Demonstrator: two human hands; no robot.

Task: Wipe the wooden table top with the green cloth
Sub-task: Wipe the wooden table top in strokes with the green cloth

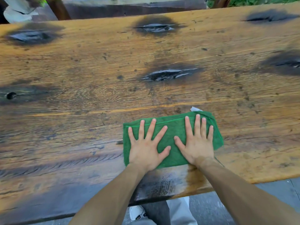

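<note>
A folded green cloth (174,132) lies flat on the wooden table top (90,98), near its front edge and right of centre. My left hand (146,143) presses flat on the cloth's left half with fingers spread. My right hand (197,138) presses flat on its right half, fingers also apart. Neither hand grips the cloth; both palms rest on top of it. A small white scrap (194,109) pokes out at the cloth's far edge.
The table top has several dark charred knots, one (168,74) just beyond the cloth. A wet sheen (164,182) marks the wood below my wrists. A bench or beam (129,7) runs behind the table. Grey pavement and my legs (178,211) show below the front edge.
</note>
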